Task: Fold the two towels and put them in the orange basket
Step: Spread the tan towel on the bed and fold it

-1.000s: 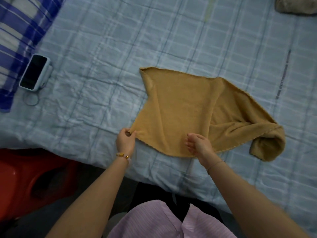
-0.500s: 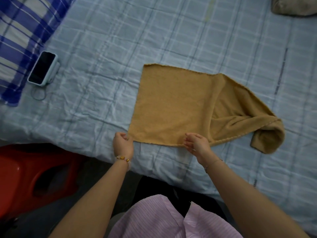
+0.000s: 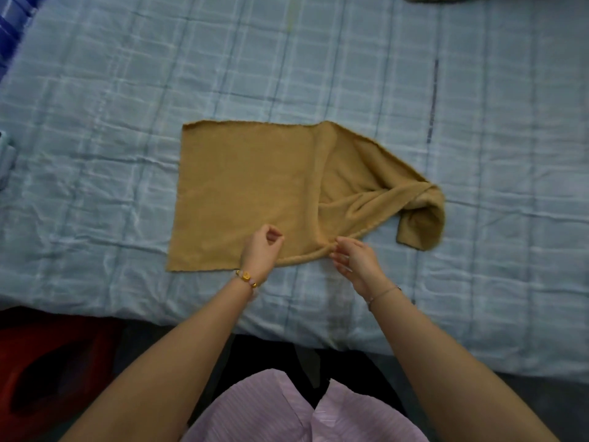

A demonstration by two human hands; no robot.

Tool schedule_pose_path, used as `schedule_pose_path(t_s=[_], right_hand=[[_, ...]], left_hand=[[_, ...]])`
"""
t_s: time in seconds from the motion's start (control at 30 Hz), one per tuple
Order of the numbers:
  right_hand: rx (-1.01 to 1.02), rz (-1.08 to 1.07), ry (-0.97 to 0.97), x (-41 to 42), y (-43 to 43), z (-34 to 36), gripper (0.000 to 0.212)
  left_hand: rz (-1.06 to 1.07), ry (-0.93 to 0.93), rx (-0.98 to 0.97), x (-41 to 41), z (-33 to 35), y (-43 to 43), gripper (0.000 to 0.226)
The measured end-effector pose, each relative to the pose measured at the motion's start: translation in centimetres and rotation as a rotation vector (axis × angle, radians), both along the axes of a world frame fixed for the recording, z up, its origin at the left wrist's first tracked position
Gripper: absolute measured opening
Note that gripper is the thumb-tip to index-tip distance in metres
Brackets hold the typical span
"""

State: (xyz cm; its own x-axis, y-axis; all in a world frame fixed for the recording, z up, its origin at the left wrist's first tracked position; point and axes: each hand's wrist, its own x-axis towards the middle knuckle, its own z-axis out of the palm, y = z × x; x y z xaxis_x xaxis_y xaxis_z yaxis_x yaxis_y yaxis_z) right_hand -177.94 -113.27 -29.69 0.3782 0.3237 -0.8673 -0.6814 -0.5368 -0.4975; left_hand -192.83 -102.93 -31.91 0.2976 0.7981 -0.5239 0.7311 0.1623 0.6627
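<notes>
On the pale blue checked bed [image 3: 95, 154], the mustard-yellow terry towel [image 3: 248, 193] lies half flat, its right end bunched. My left hand [image 3: 259, 253] curls over its near edge; whether those fingers pinch cloth I cannot tell. My right hand [image 3: 358, 266] touches the near hem with loosely spread fingers. Bare sheet lies all round.

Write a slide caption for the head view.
Left hand and right hand at the near edge of a half-flattened mustard towel on a bedsheet.
</notes>
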Motion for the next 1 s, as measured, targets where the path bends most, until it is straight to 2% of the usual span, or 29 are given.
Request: schedule_pose_path(t_s=[0.23,0.37,0.53,0.67,0.87,1.0], right_hand=[[-0.03,-0.076,-0.128,9.3,-4.6,-0.5,0.005],[-0.06,-0.15,-0.293,14.6,-6.1,-1.4,0.015],[-0.127,-0.125,-0.473,19.7,-6.6,-2.2,0.018],[-0.131,-0.073,-0.477,22.8,-5.8,-2.8,0.007],[-0.137,0.153,-0.419,25.4,-4.9,-5.0,0.027],[-0.122,0.183,-0.379,25.4,-4.8,-5.9,0.023]], left_hand=[[-0.121,-0.006,-0.006,8.3,0.2,-3.2,0.004],[-0.235,0.078,0.058,12.2,0.6,-4.4,0.008],[-0.367,0.129,0.126,17.2,1.3,-4.6,0.018],[-0.425,0.13,0.199,20.9,1.4,-4.1,0.017],[-0.522,0.163,0.256,23.9,-0.3,-3.6,0.023],[-0.627,0.304,0.294,24.2,-1.1,-4.0,0.033]])
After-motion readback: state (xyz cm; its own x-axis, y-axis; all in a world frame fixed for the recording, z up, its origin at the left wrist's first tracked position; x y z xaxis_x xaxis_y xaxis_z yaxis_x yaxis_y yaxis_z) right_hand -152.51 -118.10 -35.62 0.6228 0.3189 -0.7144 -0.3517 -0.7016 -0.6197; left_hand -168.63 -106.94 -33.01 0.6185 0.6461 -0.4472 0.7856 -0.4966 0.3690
